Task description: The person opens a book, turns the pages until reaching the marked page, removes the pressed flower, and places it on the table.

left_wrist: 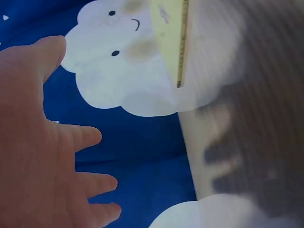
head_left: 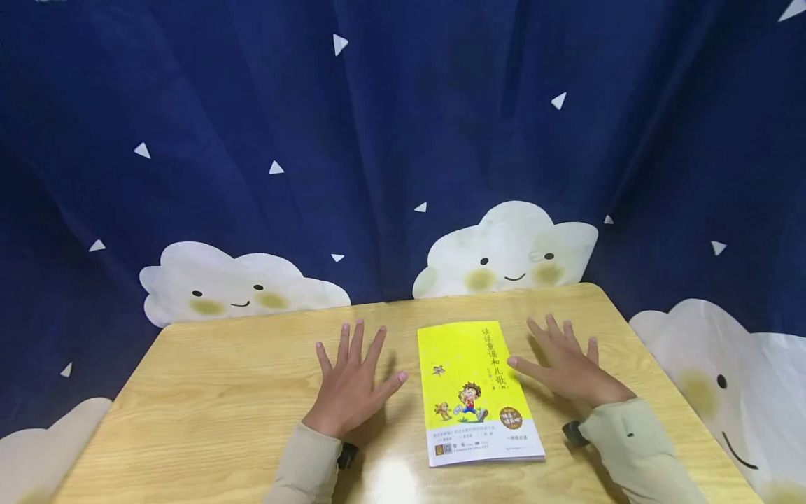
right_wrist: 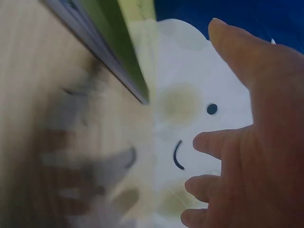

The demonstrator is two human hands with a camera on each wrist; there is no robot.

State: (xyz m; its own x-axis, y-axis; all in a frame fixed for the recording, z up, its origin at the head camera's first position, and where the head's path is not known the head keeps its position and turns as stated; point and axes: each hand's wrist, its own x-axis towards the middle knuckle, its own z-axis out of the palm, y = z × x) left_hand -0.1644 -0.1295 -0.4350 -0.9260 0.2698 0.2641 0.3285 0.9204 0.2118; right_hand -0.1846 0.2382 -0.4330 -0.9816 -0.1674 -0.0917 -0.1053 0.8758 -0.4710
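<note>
A thin rectangular paperback book (head_left: 456, 367) lies front cover up between the two hands, its smooth cover bright yellow with a whitish band along the near edge. Dark characters run down its upper right part, a cartoon child and a small brown animal are printed lower down, and a round brown badge sits near the right edge. The pale stacked page edges show in the right wrist view.

The surface (head_left: 233, 399) is light wood with fine grain and rounded far corners, and a bright patch of glare lies near the front. Around it hangs a dark blue curtain (head_left: 390, 140) in soft folds, printed with small white triangles and puffy, smiling white clouds.

The left hand (head_left: 352, 392) is left of the book, palm down, fingers spread and thumb pointing toward the cover, holding nothing. The right hand (head_left: 569, 367) is on the other side, also spread and free of any object; its thumb tip overlaps the book's right edge in the head view, but the right wrist view shows them apart. Both forearms wear beige sleeves (head_left: 308, 455), with black bands (head_left: 347, 456) at the wrists.
</note>
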